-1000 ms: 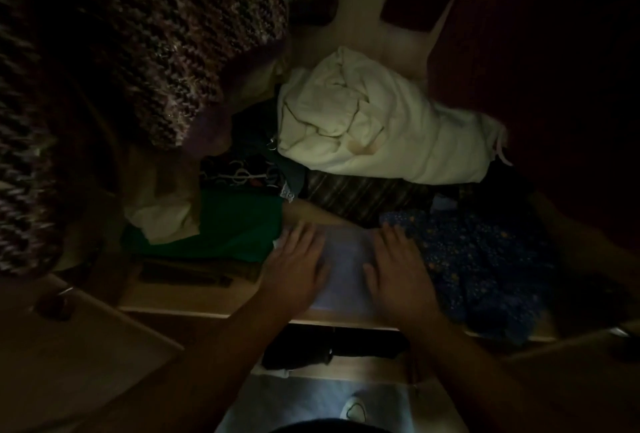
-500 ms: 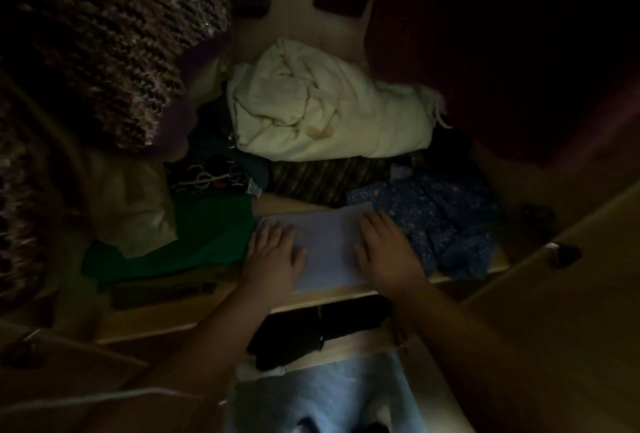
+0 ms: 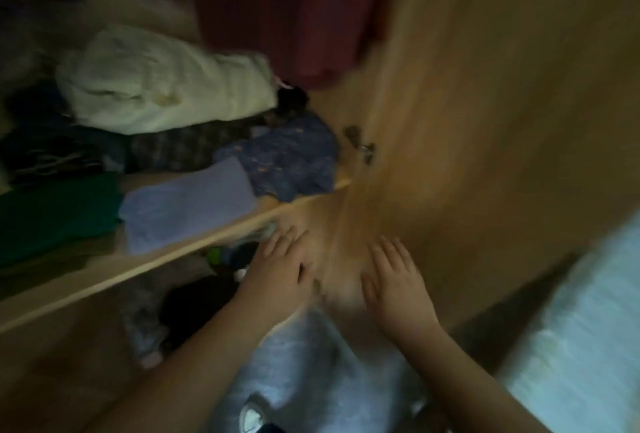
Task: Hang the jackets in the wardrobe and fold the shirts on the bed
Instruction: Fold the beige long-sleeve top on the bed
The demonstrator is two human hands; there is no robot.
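A folded pale lilac shirt point(image 3: 188, 204) lies flat on the wooden wardrobe shelf point(image 3: 104, 276), between a green garment point(image 3: 59, 217) and a crumpled blue patterned cloth point(image 3: 287, 162). My left hand point(image 3: 277, 273) and my right hand point(image 3: 394, 280) hover side by side below and to the right of the shelf edge, fingers straight, holding nothing. A dark red garment point(image 3: 277, 9) hangs at the back of the wardrobe. The frame is blurred by motion.
A cream bundle point(image 3: 162, 89) sits on a pile of dark clothes at the shelf's back. The wooden wardrobe side panel point(image 3: 485, 86) with a metal hinge point(image 3: 367, 152) rises on the right. Dark items point(image 3: 197, 301) lie on the lower shelf. Pale floor point(image 3: 311, 380) is below.
Both hands have lifted off the folded lilac shirt and drawn back out of the wardrobe toward me. The view has swung right, showing the side panel.
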